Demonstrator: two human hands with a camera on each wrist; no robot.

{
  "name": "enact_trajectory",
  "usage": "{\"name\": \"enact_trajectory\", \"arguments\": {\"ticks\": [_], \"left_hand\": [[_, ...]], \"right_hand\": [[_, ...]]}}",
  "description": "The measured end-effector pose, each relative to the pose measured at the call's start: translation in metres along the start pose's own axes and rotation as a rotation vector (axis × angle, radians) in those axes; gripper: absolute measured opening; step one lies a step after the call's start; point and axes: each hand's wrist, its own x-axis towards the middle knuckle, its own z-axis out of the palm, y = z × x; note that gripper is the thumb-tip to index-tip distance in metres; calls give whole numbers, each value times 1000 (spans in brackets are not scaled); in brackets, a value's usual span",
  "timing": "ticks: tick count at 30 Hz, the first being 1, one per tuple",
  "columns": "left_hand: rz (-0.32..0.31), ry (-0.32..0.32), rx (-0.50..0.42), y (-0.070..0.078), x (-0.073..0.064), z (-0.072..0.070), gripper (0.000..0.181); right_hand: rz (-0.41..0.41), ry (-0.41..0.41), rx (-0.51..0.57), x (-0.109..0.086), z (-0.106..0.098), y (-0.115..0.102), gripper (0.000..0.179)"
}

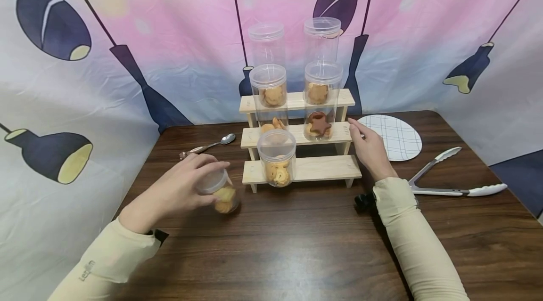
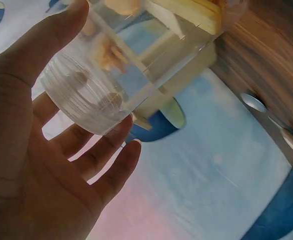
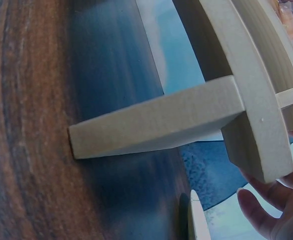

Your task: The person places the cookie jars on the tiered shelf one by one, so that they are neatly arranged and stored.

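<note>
A clear round jar [image 1: 226, 199] with yellow cookies inside is in my left hand [image 1: 182, 183], left of the rack and tilted. In the left wrist view, thumb and fingers curl round the ridged lid [image 2: 81, 100]. My right hand [image 1: 371, 148] is at the right end of a three-step wooden rack [image 1: 326, 167], its fingertips right at the middle step. From the right wrist view, part of those fingers [image 3: 256, 207] is hidden behind the shelf end. Several lidded cookie jars stand on the rack, one of them on the left of the lowest step [image 1: 277, 162].
A spoon [image 1: 227, 139] with a decorated handle lies at the back left. At the right are a white checked oval mat [image 1: 392, 138] and white-tipped metal tongs [image 1: 441, 191], spread apart. A printed cloth [image 1: 191, 56] hangs behind the dark wooden table [image 1: 280, 254].
</note>
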Motion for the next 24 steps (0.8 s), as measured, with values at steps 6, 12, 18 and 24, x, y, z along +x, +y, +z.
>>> {"name": "enact_trajectory", "arguments": {"ticks": [6, 12, 18, 24], "left_hand": [[93, 26, 5, 18, 12, 0, 71], [164, 0, -4, 37, 25, 0, 72], [209, -37, -24, 56, 38, 0, 73], [260, -34, -79, 72, 53, 0, 72]], "right_hand": [[5, -6, 1, 0, 0, 1, 54], [1, -11, 7, 0, -1, 1, 54], [11, -14, 11, 0, -1, 1, 55], [13, -19, 12, 0, -2, 0, 57]]}}
